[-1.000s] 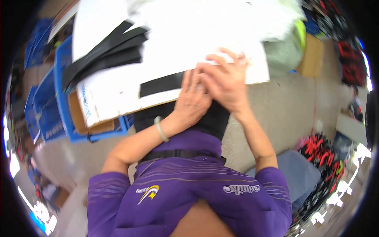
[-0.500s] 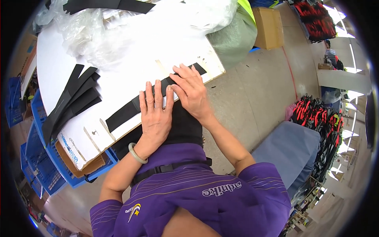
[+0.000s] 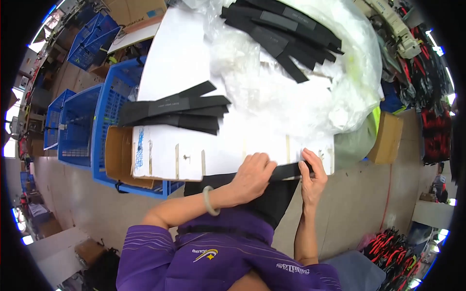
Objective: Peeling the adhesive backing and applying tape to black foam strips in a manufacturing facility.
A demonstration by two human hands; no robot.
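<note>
A black fabric strip [image 3: 286,171] stretches between my two hands at the table's near edge. My left hand [image 3: 251,178] has its fingers curled over the strip's left part and hides it there. With thumb and fingers, my right hand [image 3: 313,175] pinches the strip near its right end. Left of my hands, a fanned pile of black strips [image 3: 167,105] lies partly over the table's left edge. Another heap of black strips [image 3: 281,31] rests on clear plastic at the far side.
The white table [image 3: 179,53] carries crumpled clear plastic bags [image 3: 349,104]. Blue crates [image 3: 77,131] and an open cardboard box [image 3: 119,153] stand against its left side. On the right are a greenish-grey bag [image 3: 352,145] and a cardboard box [image 3: 387,138].
Both hands lay flat on the strip; now their fingers are bent round it. My hands have moved apart, and the strip lies closer to the table's near edge. The view has turned.
</note>
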